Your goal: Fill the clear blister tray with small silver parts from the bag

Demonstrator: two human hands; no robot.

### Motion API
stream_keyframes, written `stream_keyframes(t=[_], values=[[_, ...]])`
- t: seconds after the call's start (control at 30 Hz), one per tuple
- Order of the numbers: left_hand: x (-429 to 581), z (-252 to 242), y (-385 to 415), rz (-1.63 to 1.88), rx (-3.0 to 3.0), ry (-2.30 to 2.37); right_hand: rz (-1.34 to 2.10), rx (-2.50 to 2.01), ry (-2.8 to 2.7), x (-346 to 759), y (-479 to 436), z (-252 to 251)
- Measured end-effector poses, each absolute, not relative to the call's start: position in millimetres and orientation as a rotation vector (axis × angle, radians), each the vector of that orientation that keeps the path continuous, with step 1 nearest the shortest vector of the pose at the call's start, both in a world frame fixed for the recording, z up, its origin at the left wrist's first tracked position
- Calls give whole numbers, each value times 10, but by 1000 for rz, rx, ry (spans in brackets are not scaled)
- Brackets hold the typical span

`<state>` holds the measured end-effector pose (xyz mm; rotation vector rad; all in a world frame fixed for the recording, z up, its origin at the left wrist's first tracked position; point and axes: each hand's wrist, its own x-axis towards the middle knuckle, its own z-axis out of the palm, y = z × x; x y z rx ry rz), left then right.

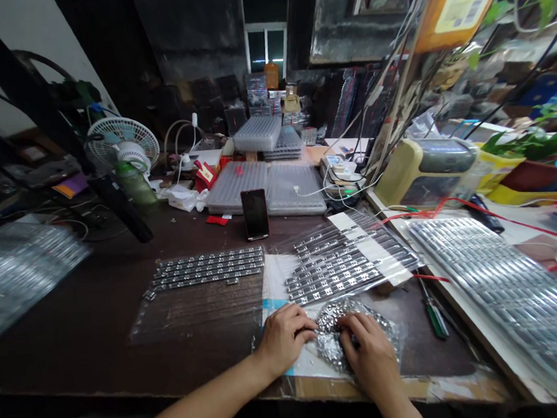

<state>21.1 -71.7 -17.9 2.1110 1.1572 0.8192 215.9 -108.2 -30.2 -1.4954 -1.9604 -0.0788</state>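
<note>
A clear plastic bag of small shiny metal parts [332, 350] lies at the table's front edge. My right hand [368, 351] rests over it, fingers curled down among the parts; what they pinch is hidden. Just left of the bag is my left hand [287, 339], its thumb and fingers drawn together near the bag's edge; anything between them is too small to make out. Beyond my hands sits a clear ribbed tray with rows of metal pieces [334, 276], a white strip [378, 252] lying across it. Another clear tray [199, 308], partly filled with similar rows [210, 266], lies to the left.
A phone [255, 214] stands upright behind the trays. Stacked clear trays [293, 188] are at the back. A green-handled screwdriver [435, 319] lies right of the bag. More ribbed trays are at far right [517, 291] and far left [19, 273]. A fan [124, 142] stands back left.
</note>
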Motion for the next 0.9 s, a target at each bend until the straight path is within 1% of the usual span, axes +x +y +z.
stream_keyframes(t=[0.27, 0.4, 0.5, 0.63, 0.77, 0.9], values=[[237, -224, -728, 807, 2089, 1134, -150, -1433, -2078, 2158, -1056, -333], [191, -176, -659, 900, 2011, 1133, -132, -1475, -2125, 2156, -1043, -343], [-32, -74, -428, 1003, 1984, 1345, -151, -1490, -2129, 2159, -1039, -355], [-500, -5, -65, 957, 2128, 1728, -227, -1444, -2158, 2178, -1050, -370], [-829, -80, 38, 867, 2235, 1859, -242, -1478, -2205, 2182, -1053, -369], [-976, -118, -36, 867, 2276, 1936, -274, -1498, -2227, 2171, -1028, -362]])
